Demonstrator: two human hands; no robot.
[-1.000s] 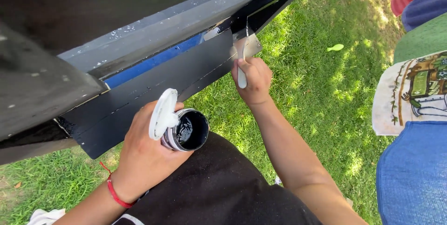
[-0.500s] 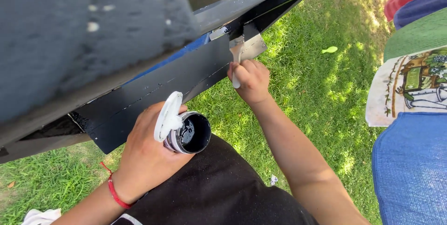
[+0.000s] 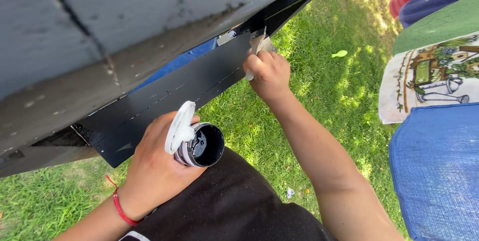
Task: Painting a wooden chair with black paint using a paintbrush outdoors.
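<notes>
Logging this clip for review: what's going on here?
A person outdoors on grass is painting a black board. The right hand presses a small brush against the board's upper edge. The left hand holds an open jar of black paint, its white lid pinched alongside.

Sunlit grass (image 3: 309, 121) — a pale leaf (image 3: 339, 53), perhaps, lying on it.

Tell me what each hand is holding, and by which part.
The left hand grips a small open paint jar around its side, its white lid flipped up. The right hand holds a brush by its handle.
</notes>
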